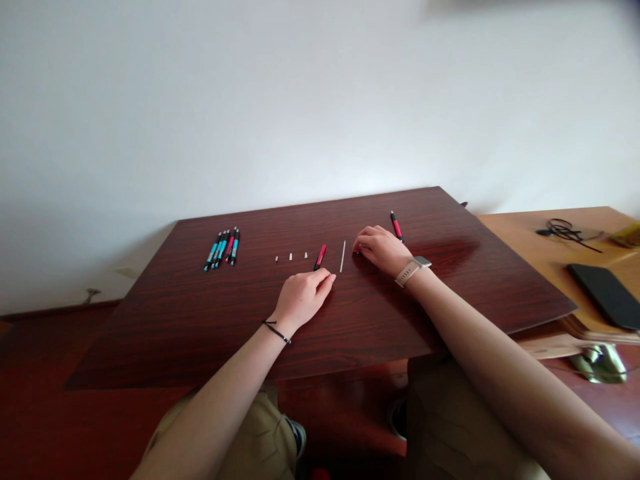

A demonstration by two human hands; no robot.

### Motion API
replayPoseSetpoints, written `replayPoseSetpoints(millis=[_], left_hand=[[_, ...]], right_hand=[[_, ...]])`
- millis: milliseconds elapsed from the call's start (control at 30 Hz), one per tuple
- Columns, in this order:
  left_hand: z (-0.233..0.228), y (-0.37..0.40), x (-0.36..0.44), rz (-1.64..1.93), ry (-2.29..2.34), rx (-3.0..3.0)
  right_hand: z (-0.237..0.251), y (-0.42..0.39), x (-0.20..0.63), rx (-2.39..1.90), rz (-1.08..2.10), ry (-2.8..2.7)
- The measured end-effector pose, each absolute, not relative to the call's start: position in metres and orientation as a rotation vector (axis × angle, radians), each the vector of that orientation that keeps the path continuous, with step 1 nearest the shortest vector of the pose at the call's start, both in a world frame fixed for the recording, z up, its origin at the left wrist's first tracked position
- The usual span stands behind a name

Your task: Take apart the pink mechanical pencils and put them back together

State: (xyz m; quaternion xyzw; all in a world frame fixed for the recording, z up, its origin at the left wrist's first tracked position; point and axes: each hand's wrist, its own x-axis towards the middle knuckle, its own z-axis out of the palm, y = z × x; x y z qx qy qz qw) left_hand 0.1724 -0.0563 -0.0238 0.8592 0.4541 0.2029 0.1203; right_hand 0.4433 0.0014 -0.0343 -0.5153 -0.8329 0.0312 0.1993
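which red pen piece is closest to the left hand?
The short red pen barrel just beyond the left hand, beside the thin white refill. The other red pen lies farther off, behind the right hand.

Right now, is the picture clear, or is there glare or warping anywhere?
Head view: soft, even light; a pale sheen on the dark table right of the right hand. Edges bow, as through a wide lens. The small white bits beyond the left hand are too tiny to identify.

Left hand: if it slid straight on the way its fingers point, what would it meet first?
Probably the thin white rod, lying just past the fingertips of the left hand; the red pen piece sits slightly left of that line. Depth is unclear.
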Motion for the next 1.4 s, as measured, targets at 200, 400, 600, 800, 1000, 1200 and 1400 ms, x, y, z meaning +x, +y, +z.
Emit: replayPoseSetpoints(millis=[200,400,600,800,1000,1200,1400], left_hand=[[-0.023,-0.057,0.173,0.586,1.339,2.515],[-0.023,-0.057,0.172,0.583,1.338,2.519],[-0.024,-0.057,0.170,0.591,1.335,2.520],[-0.026,-0.057,0.170,0.594,1.328,2.522],[-0.027,-0.056,0.170,0.598,1.330,2.520],[-0.026,-0.056,0.170,0.656,1.323,2.484],[-0.028,-0.055,0.170,0.703,1.366,2.498]], right_hand=[[-0.036,0.002,0.446,-1.419,0.100,-2.321],[-0.033,0.001,0.449,-1.398,0.114,-2.277],[-0.032,-0.002,0.469,-1.450,0.061,-2.206],[-0.039,-0.006,0.487,-1.563,0.088,-2.212],[-0.027,-0.018,0.471,-1.481,0.361,-1.917],[-0.016,-0.038,0.421,-1.046,0.998,-1.670],[-0.019,-0.046,0.389,-0.961,1.114,-1.570]])
